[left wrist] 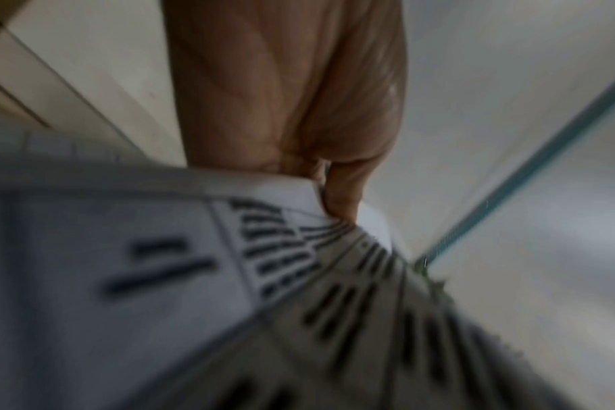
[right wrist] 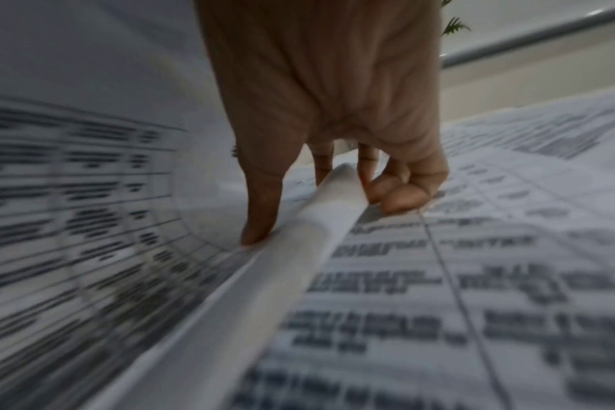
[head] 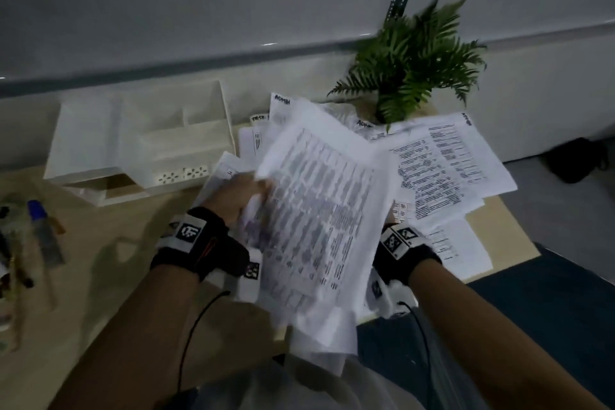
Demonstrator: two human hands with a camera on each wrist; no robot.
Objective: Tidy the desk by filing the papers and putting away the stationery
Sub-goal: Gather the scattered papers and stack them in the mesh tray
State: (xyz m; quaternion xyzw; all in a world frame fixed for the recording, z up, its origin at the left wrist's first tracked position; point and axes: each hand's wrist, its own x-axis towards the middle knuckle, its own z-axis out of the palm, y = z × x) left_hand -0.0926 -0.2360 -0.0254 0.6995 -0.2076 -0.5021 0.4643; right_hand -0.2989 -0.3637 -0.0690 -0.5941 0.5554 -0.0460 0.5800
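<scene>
A sheaf of printed papers [head: 319, 210] is held up above the surface [head: 109, 263], tilted and blurred by motion in the head view. Its left edge is gripped by the left hand [head: 239, 196]; in the left wrist view the fingers [left wrist: 341, 194] are seen curled around that edge, the sheets fanning out beneath them. The right hand [right wrist: 334, 111] is hidden behind the sheaf in the head view — only its wrist band shows at the lower right of the sheets. In the right wrist view a curled paper edge [right wrist: 320, 222] is pinched between the thumb and the bent fingers [right wrist: 397, 194], with printed tables visible on both sides of the fold.

More loose sheets [head: 446, 170] are spread on the surface to the right, overlapping one another, some headed with a word in bold capitals. Just behind them a green fern [head: 412, 63] stands near the wall.

To the left of the held sheaf a white desk organiser [head: 139, 143] with several open compartments rests on the surface against the wall. At the far left edge of the head view a cluster of stationery [head: 30, 243] lies well apart from the papers — a blue-capped item can be made out among it, the rest too blurred to tell.
</scene>
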